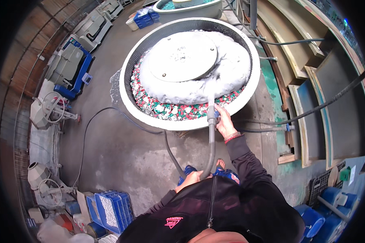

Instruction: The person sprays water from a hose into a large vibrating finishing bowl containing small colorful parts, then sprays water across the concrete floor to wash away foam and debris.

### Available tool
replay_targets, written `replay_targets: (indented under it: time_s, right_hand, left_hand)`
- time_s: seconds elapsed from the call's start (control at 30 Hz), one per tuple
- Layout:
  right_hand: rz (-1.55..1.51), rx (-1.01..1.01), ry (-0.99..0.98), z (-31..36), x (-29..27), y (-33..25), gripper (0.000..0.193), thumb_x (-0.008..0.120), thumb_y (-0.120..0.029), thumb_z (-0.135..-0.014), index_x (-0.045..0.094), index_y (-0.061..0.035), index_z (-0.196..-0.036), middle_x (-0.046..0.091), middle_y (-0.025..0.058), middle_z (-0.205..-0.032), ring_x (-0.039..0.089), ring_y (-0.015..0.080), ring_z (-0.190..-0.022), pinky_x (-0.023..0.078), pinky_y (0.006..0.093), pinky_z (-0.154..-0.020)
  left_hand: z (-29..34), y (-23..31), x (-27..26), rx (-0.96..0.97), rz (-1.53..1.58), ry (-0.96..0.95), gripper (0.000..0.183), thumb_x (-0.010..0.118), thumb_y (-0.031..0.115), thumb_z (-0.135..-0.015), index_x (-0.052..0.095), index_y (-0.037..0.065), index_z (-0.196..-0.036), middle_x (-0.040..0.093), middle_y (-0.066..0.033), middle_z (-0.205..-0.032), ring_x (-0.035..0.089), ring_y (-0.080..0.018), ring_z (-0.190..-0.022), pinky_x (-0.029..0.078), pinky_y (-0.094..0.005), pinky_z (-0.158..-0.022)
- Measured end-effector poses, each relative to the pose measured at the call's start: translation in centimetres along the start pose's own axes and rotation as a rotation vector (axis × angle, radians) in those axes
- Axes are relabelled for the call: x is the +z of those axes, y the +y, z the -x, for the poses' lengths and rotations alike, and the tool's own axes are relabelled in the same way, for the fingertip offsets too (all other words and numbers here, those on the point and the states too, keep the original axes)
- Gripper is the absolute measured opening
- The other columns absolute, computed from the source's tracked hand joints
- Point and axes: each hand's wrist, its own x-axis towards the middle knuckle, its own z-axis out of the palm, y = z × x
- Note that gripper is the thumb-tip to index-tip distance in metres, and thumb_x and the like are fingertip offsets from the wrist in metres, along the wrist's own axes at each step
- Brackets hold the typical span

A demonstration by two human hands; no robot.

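Before me stands a large round tub (130, 106) with a thick white rim and a dark ribbed inner wall. Small red, green and white pieces (178, 111) lie in it, with shiny round bits among them. White foam (231, 69) covers much of them, around a white round plate (182, 56) in the middle. My right hand (224, 122) is closed around the nozzle end of a grey hose (211, 141), at a blue valve handle. Water runs from the nozzle over the tub's near edge into the foam. Lower down, my left hand (190, 180) grips the bent hose near my waist.
Another tub (186, 14) and a blue crate (147, 18) stand beyond. Machines (69, 65) line the left wall. A dark cable (89, 133) crosses the floor. Wooden-edged troughs (308, 113) run along the right, with black hoses. Blue baskets (111, 210) and blue drums (312, 220) are near me.
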Motion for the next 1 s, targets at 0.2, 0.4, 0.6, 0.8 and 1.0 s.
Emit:
replay_targets:
  time_s: [0.2,0.4,0.6,0.8,1.0]
  right_hand:
    - [-0.228,0.175,-0.088,1.9,-2.5,-0.8,0.028,0.061,-0.013,-0.075,0.047,-0.0039,-0.097,0.054,0.0126,-0.081,0.058,0.0331,-0.073,0.048,0.0418,-0.058]
    - [0.008,0.002,-0.386,6.8,-3.3,-4.8,0.027,0.056,-0.001,-0.075,0.048,-0.0017,-0.101,0.054,0.0065,-0.088,0.057,0.0174,-0.079,0.05,0.0378,-0.075]
    - [0.026,-0.136,-0.477,7.7,-3.7,-4.9,0.054,0.057,-0.004,-0.078,0.031,-0.0019,-0.125,0.048,0.0084,-0.103,0.051,0.0203,-0.097,0.047,0.0427,-0.085]
    - [0.04,-0.259,-0.391,9.9,-0.4,-2.6,0.072,0.055,-0.007,-0.076,0.013,-0.002,-0.135,0.041,0.0105,-0.109,0.049,0.0186,-0.091,0.049,0.0451,-0.079]
    - [0.077,-0.006,-0.234,7.7,-2.3,-1.6,0.035,0.052,-0.008,-0.077,0.041,-0.0043,-0.111,0.049,0.009,-0.09,0.056,0.0221,-0.077,0.053,0.0475,-0.063]
  left_hand:
    - [3.8,4.8,5.7,0.429,-1.165,-0.018,0.022,0.053,0.015,-0.074,0.053,-0.002,-0.089,0.057,-0.0219,-0.078,0.055,-0.0392,-0.079,0.042,-0.0391,-0.065]
    - [5.9,5.2,4.7,0.21,-1.104,0.022,0.036,0.054,0.026,-0.076,0.054,0.005,-0.104,0.059,-0.0218,-0.085,0.057,-0.0378,-0.085,0.043,-0.0397,-0.072]
    - [6.3,3.3,5.6,0.212,-0.998,0.04,0.036,0.055,0.036,-0.08,0.059,0.004,-0.094,0.06,-0.018,-0.073,0.061,-0.031,-0.077,0.043,-0.0367,-0.07]
    - [5.6,0.1,4.3,0.317,-0.857,-0.144,0.035,0.058,0.036,-0.08,0.06,0.002,-0.088,0.06,-0.0136,-0.067,0.059,-0.018,-0.069,0.043,-0.0343,-0.066]
    - [8.7,2.8,7.8,0.312,-0.751,0.071,0.036,0.058,0.035,-0.08,0.06,0.004,-0.097,0.062,-0.0139,-0.078,0.058,-0.0166,-0.08,0.042,-0.0324,-0.072]
